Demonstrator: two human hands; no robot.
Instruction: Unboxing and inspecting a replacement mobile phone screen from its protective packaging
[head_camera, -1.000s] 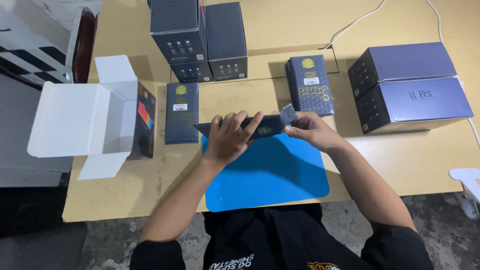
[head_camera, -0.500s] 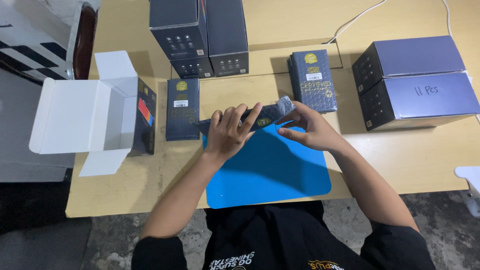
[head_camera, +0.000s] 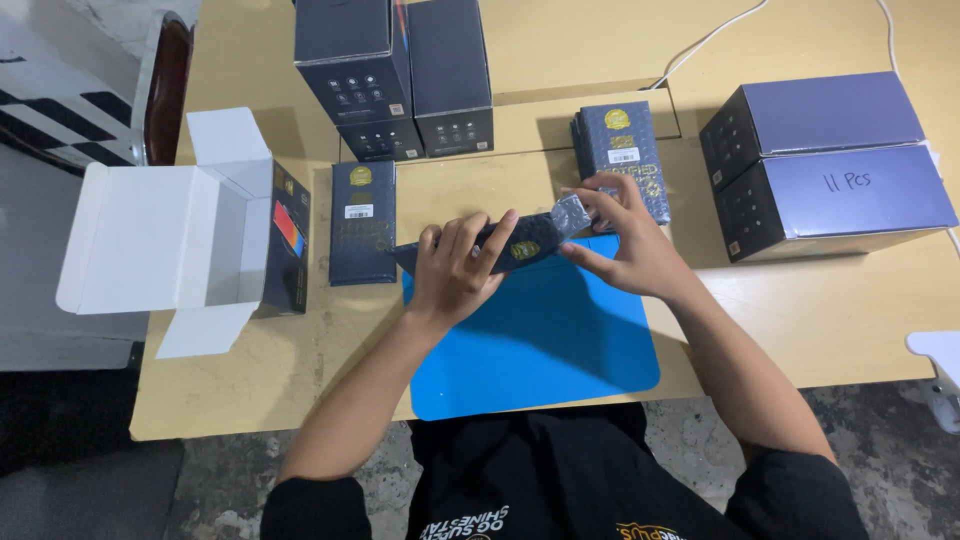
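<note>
Slim dark box (head_camera: 510, 243), gold emblem, clear wrap

Over the far edge of the blue mat (head_camera: 540, 340), the slim dark package (head_camera: 500, 243) has tilted: a second ago it lay nearly level, and now its right end rides higher, toward the flat box (head_camera: 625, 160) beyond the mat. The right hand (head_camera: 625, 245) has shifted from cupping that end to pinching what looks like a clear wrapper flap. The left hand (head_camera: 455, 265) has slid further over the middle.
</note>
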